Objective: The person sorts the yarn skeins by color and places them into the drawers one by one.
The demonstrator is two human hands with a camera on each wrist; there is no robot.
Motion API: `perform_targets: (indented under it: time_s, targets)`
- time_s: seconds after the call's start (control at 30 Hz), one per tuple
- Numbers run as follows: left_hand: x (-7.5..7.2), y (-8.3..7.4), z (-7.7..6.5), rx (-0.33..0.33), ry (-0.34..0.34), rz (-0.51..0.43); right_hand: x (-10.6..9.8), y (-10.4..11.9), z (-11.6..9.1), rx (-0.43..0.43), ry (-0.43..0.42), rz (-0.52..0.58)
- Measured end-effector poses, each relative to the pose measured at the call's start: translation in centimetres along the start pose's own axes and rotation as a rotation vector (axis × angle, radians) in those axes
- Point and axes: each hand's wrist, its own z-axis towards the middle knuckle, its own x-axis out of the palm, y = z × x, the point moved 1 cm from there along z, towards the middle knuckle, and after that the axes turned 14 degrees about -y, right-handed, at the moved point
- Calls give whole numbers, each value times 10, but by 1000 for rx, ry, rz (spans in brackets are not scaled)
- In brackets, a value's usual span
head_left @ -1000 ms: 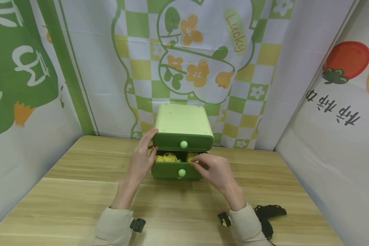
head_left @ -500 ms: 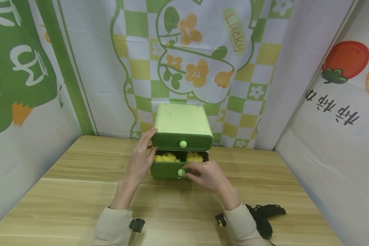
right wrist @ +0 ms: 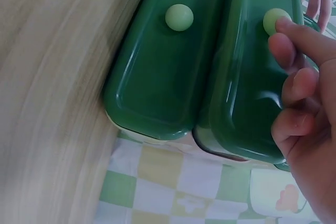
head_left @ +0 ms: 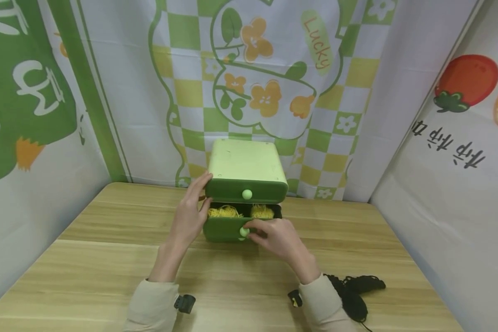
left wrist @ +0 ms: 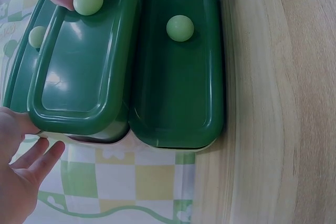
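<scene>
A small drawer cabinet with a pale green top and dark green fronts stands on the table. Its middle drawer is pulled out, showing two yellow yarn bundles inside, the left bundle and the right bundle. My right hand pinches that drawer's round pale knob between thumb and index finger. Against the cabinet's left side rests my left hand, its fingers fairly straight at the edge. Below, the bottom drawer is closed, best seen in the wrist views.
Black yarn lies on the wooden table beside the right sleeve, a loose strand trailing from it. Patterned cloth hangs close behind the cabinet. More cloth walls flank the table on both sides.
My right hand has moved left and slightly down, from the right yellow yarn bundle at the drawer's rim to the knob, which it now pinches. The left hand keeps its place.
</scene>
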Motion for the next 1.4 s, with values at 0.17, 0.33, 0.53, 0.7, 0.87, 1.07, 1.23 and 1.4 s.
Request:
perform_targets:
  time_s: [0.17,0.33,0.53,0.7,0.87,1.07,1.23,1.4]
  targets:
    - [0,-1,0,-6,7,9,3,-1,0,42,-23,-23]
    - [0,-1,0,3,4,6,7,-3,2,98,-4,-38]
    - [0,-1,0,3,2,4,11,-6,8,108,27,-83]
    - [0,0,1,-6,14,2,14,-8,9,97,27,-117]
    - [-1,0,1,-7,23,-2,18,-10,8,73,-14,-130]
    - [-1,0,1,2,34,3,22,-14,8,52,-75,-123]
    - [-1,1,0,28,60,35,24,-16,8,74,-125,-117]
    - [-1,2,-1,32,73,57,25,-13,9,57,-101,-121]
